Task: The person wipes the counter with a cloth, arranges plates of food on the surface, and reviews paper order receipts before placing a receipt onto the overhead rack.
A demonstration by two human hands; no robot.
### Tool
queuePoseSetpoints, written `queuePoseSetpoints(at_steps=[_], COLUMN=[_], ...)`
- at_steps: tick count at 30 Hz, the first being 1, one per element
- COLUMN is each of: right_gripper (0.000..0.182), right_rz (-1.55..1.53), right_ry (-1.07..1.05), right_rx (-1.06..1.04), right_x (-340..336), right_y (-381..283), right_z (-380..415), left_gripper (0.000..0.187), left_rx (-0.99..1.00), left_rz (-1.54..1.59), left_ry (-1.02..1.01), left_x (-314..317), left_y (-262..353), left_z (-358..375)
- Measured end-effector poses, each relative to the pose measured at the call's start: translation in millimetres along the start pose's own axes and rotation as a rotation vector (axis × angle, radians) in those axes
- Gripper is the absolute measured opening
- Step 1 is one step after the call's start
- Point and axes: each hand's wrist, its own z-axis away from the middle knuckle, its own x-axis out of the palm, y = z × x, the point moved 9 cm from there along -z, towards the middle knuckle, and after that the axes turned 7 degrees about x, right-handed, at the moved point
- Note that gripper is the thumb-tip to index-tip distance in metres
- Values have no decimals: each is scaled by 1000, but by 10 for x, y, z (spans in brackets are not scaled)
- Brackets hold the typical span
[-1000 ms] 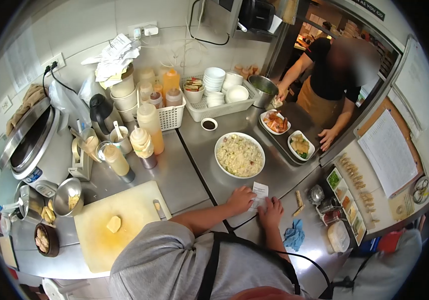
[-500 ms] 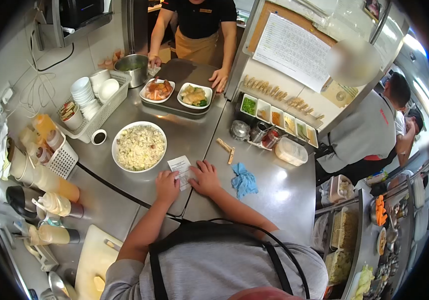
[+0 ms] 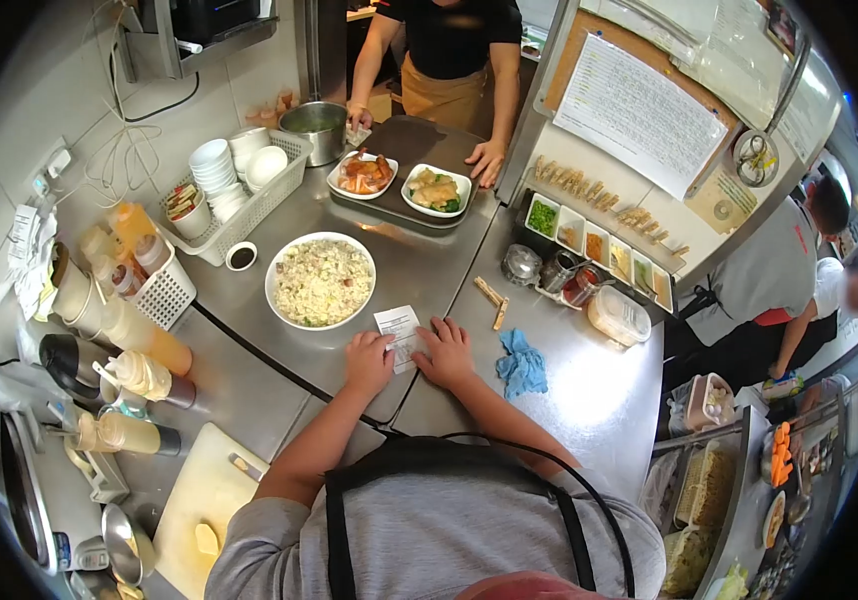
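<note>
A small printed paper slip lies on the steel counter between my two hands. My left hand rests on the counter at the slip's left edge, its fingertips touching the paper. On the other side my right hand lies flat with fingers spread, and its thumb side reaches the slip's right edge. Just beyond the hands is a white bowl of rice mixed with small bits. Two wooden clothespins and a crumpled blue cloth lie right of my right hand.
Across the counter a person's hand touches a dark tray with two dishes of food. Sauce bottles and a cutting board are at left. Topping containers line the right wall. Another person in grey stands far right.
The whole view has shifted, so the counter's contents appear further right and slightly lower or higher. My hands remain at the slip. The person at far right has bent an arm downward.
</note>
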Motion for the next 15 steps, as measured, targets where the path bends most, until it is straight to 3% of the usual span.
queuePoseSetpoints(at_steps=[9, 12, 13, 15], right_gripper=[47, 47, 47, 48], right_rz=[-22, -37, -28, -26], right_ry=[21, 15, 15, 13], right_rx=[3, -9, -19, -34], right_x=[-8, 25, 23, 1], right_y=[22, 5, 18, 18], right_z=[-15, 64, 54, 16], left_gripper=[28, 23, 32, 43], left_rx=[65, -226, -280, -868], left_rz=[-45, 443, 616, 983], left_ry=[83, 212, 347, 533], left_x=[-97, -30, 136, -154], left_y=[82, -365, -720, -841], left_z=[-10, 120, 223, 316])
